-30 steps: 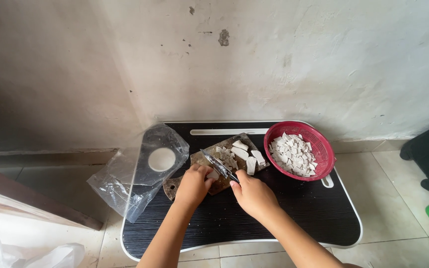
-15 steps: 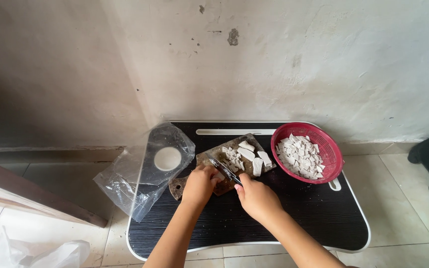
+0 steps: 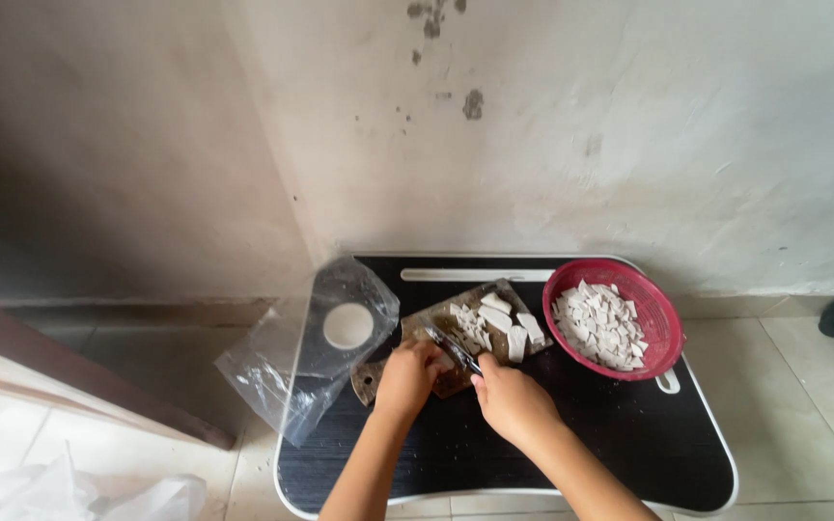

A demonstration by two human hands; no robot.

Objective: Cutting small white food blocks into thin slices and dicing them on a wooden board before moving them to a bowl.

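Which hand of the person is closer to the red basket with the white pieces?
The right hand is closer: it lies below and left of the red basket, holding a knife. The left hand is farther left, on the cutting board.

Your left hand [image 3: 407, 378] and right hand [image 3: 512, 403] sit lower centre of frame, both curled shut, forearms angling up from bottom edge.

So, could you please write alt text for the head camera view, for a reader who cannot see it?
Two hands cut pale food on a wooden cutting board: the right hand holds a knife, the left hand steadies. Beside it, a red basket of cut pieces and a clear plastic bag share a black lap tray.
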